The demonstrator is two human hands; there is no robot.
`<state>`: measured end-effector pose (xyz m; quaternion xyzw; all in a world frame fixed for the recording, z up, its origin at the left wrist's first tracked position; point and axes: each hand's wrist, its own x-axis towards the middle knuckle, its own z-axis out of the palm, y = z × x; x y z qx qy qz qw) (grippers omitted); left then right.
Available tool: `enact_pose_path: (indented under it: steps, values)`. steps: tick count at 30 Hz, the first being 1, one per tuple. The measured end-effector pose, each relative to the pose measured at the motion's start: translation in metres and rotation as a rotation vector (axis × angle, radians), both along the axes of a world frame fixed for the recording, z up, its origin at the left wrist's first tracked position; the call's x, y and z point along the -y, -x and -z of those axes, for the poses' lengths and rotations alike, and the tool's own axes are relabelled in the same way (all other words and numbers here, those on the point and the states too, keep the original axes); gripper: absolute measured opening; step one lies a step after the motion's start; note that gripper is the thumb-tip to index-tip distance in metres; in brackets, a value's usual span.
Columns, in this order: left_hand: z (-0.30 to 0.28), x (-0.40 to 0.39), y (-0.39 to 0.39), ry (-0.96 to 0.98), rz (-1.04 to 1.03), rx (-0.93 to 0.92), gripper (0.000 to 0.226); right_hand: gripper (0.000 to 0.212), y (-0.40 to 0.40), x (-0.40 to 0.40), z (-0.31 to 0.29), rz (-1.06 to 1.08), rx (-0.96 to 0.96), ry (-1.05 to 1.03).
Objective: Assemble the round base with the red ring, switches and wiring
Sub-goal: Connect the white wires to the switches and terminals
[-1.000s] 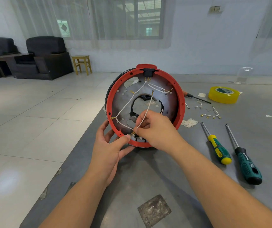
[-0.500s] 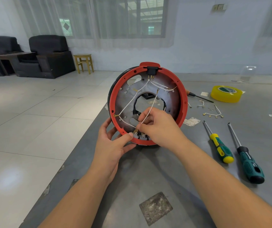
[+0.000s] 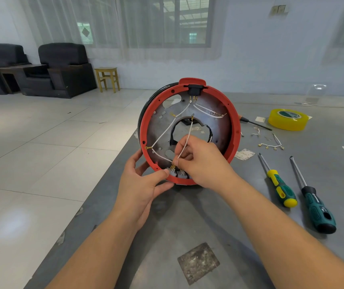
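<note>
Round base (image 3: 219, 126) with red ring (image 3: 234, 142), standing on edge on the grey table (image 3: 167, 226), open side toward the person; left hand (image 3: 144, 184) grips its lower rim, thumb by the grey switches (image 3: 176, 173), while right hand (image 3: 203, 161) pinches a white wire (image 3: 187, 138) just above them and hides the ring's lower right. Right of the right hand: two screwdrivers (image 3: 279, 186), one yellow-green, one dark green, side by side. Beyond them: loose terminal wires (image 3: 271, 145), yellow tape roll (image 3: 287, 118), a third screwdriver (image 3: 254, 124).
</note>
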<state>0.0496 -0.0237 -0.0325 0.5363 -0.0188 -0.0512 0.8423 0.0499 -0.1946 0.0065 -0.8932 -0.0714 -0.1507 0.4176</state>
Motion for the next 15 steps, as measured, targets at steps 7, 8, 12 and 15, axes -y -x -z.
enact_pose_path:
  steps: [7,8,12,15]
  values:
    - [-0.0008,-0.0014,0.0009,0.062,0.011,-0.038,0.082,0.021,0.0003,0.0003,0.0002,-0.016,-0.004,0.028]
    - [-0.0006,-0.0011,0.0013,0.071,0.01,-0.039,0.082,0.021,0.0005,0.0002,0.0003,-0.017,-0.004,0.037]
    - [0.0011,0.0008,0.0016,0.061,-0.006,-0.029,0.081,0.021,0.0015,-0.0005,0.0006,-0.013,0.007,0.103]
    - [0.0018,0.0005,0.0009,0.062,-0.004,-0.029,0.081,0.02,0.002,-0.0005,0.0001,-0.017,0.008,0.098]
